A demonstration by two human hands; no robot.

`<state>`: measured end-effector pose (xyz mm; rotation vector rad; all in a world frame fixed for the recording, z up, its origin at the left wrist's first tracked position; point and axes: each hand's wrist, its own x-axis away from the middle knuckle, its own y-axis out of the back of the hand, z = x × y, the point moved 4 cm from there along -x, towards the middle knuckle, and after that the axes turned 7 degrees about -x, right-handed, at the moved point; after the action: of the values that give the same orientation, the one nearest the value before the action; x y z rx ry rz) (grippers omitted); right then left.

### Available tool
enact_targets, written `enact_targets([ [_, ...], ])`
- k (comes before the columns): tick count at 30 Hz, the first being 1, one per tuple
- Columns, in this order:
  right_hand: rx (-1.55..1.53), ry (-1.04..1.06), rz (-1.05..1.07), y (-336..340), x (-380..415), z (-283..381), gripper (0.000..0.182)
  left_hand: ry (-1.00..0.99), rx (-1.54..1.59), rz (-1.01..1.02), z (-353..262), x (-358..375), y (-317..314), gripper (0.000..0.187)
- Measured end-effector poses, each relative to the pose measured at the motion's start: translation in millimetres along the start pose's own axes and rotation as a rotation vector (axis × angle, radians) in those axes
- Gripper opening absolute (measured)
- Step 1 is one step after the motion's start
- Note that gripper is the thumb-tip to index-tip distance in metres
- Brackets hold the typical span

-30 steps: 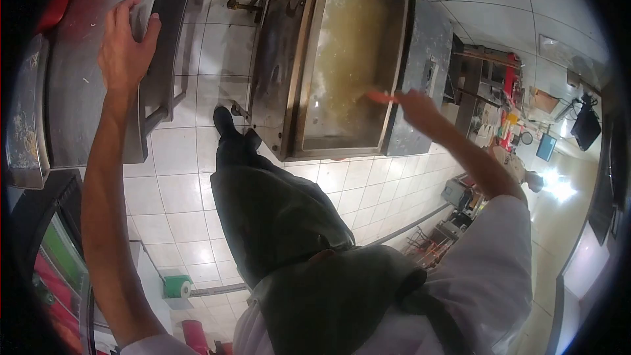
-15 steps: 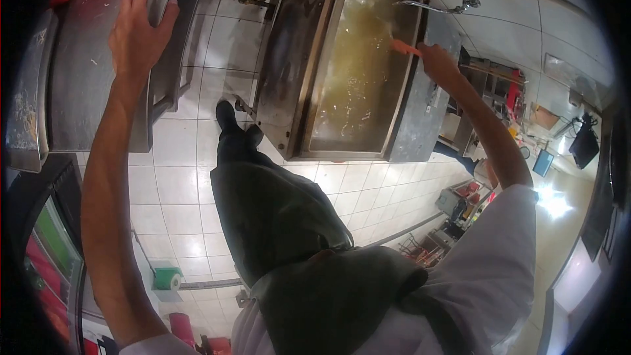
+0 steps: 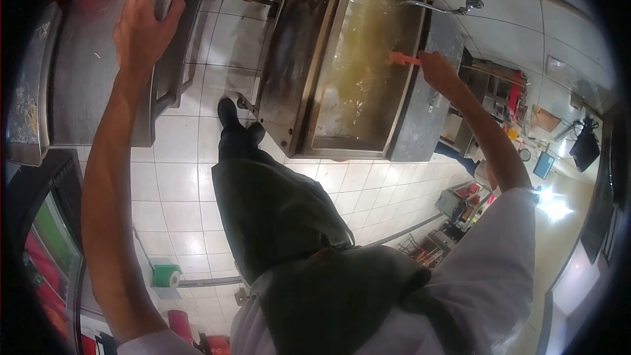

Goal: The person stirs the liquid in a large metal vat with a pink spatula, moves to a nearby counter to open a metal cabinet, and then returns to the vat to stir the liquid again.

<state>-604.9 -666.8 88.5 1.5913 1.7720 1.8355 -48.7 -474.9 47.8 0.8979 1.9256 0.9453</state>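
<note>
My right hand [image 3: 439,71] is closed round the handle of an orange tool [image 3: 402,59], held over the right side of a metal basin [image 3: 307,92]. Cloudy yellowish liquid [image 3: 361,59], with foam and bubbles, fills the basin. The far end of the tool is at the liquid's surface; whether it dips in is hard to tell. At the upper left, my left hand [image 3: 146,25] is spread, with nothing in it, at the edge of a steel counter [image 3: 92,85].
A metal tap [image 3: 470,1] reaches over the basin from the wall. Tiled floor [image 3: 174,187] lies between counter and basin. Another person's leg [image 3: 455,156] shows beyond the basin. A green roll [image 3: 165,276] is at the lower left.
My right hand and the orange tool have moved slightly down in the view. The foam pattern on the liquid has shifted. My left hand stays spread in nearly the same place.
</note>
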Motion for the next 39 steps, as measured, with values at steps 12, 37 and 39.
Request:
enact_targets([
  [12, 0.023, -0.034, 0.050, 3, -9, -1, 0.023, 0.016, -0.013, 0.016, -1, 1, 2, 0.040],
  [37, -0.625, -0.284, -0.164, -40, 165, 29, 0.026, -0.026, -0.011, 0.032, -9, -5, 12, 0.041],
  [39, -0.659, -0.435, -0.148, -58, 194, 55, 0.026, -0.027, -0.025, 0.047, -10, -5, 12, 0.042],
])
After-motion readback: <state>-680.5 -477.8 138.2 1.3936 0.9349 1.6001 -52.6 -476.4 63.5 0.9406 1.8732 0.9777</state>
